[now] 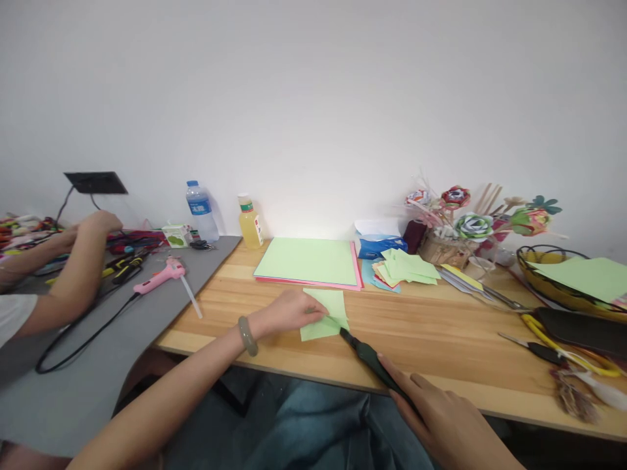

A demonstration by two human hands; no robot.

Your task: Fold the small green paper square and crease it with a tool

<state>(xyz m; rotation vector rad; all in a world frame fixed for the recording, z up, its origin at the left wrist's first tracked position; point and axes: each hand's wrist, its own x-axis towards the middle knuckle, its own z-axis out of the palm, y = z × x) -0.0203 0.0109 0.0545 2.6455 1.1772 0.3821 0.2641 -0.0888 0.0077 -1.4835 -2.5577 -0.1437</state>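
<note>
Far left: a co-worker's arm (73,274) reaches across a grey mat (98,365) toward a tangle of tools; not the wearer's. A pink glue gun (159,277) lies on the mat with its cord trailing off, parked out of the way. Behind it stand a water bottle (201,210) and a yellow juice bottle (250,222), against the wall.

Left hand (289,312), bracelet on the wrist, presses flat on the left edge of a small light-green paper sheet (326,313), likely pinning it so it won't slide. Its grip is fingers together, bearing down on the sheet rather than wrapped round it. The sheet lies on the wooden bench (441,346), just in front of a stack of green and pink paper (308,262). Sheet looks thin, matte, one corner folded or creased near the tool tip.

Right hand (441,418) is closed round the handle of a dark craft knife (372,362), tip touching the sheet's lower right area, held low and angled like a pen.

Right of that: loose green squares (409,266), paper flowers in a basket (455,228), a wire bowl (563,274), yellow-handled scissors (563,346).
</note>
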